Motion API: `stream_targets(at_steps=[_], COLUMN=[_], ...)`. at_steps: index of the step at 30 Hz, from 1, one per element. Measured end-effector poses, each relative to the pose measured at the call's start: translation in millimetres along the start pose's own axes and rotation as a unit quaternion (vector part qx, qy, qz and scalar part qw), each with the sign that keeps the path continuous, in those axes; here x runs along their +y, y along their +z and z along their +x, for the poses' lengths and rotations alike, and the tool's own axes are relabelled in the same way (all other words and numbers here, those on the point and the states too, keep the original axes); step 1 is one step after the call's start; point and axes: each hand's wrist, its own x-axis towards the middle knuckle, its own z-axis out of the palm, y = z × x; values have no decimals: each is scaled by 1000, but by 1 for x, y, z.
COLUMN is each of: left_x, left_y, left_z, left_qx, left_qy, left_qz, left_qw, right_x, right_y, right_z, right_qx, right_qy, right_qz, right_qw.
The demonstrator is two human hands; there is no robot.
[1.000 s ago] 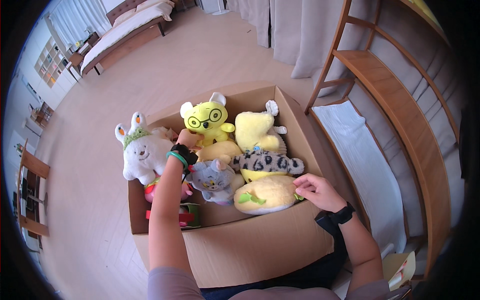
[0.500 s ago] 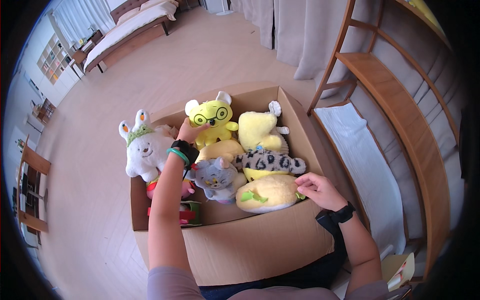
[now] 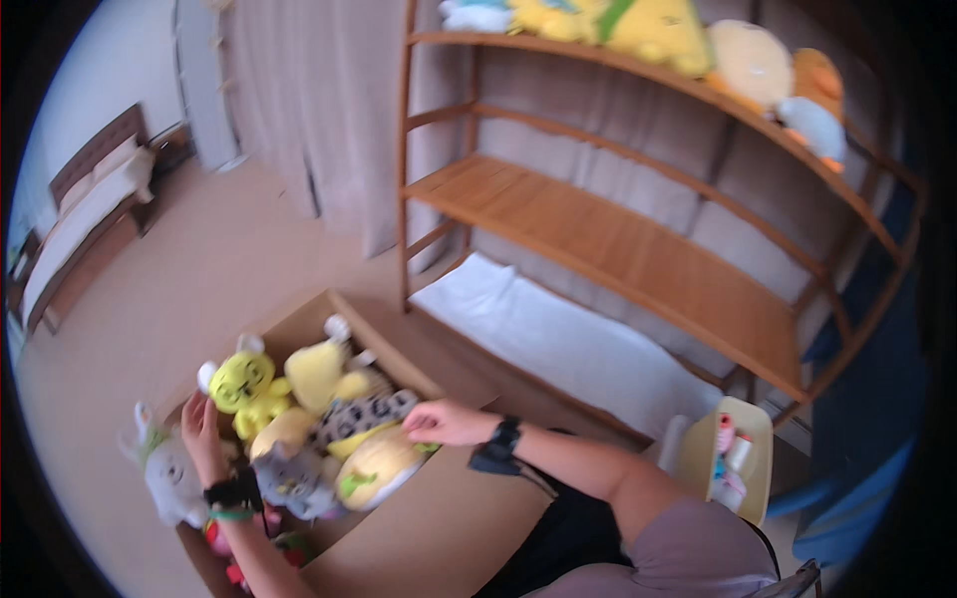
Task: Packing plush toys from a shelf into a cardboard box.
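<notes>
My left hand is raised beside the yellow bear plush with round glasses, between it and the white long-eared plush. Its fingers are stretched out, and I see nothing in them. At the right side of the cardboard box, my right hand has loosely bent fingers, slightly blurred, with nothing visible in them. Beneath its fingertips lie a spotted grey plush and a pale yellow plush with green leaves. A grey cat plush and another yellow plush sit in the box too.
A wooden rack stands ahead to the right, several plush toys on its top shelf. A white sheet covers its lowest level. A cream bin holding small items is to the right. A bed stands far left.
The view has swung right toward the rack, so the box now appears lower left. My left hand has come off the yellow bear; my right hand stays near the box's right side.
</notes>
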Motion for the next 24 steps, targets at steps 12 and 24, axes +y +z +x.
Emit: stream_targets(at_steps=[12,24], left_x=[-40,-50], left_y=[28,31], left_z=[-35,-37], left_qx=[-34,-37], left_qy=[-51,-38], left_qz=[-67,-55], left_qw=[996,997], right_x=[-131,-404], right_y=[-140,-284], right_z=[-94,-305], right_qx=[150,605], right_qy=[-66,66], right_qz=[-117,-420], right_qw=[979,674])
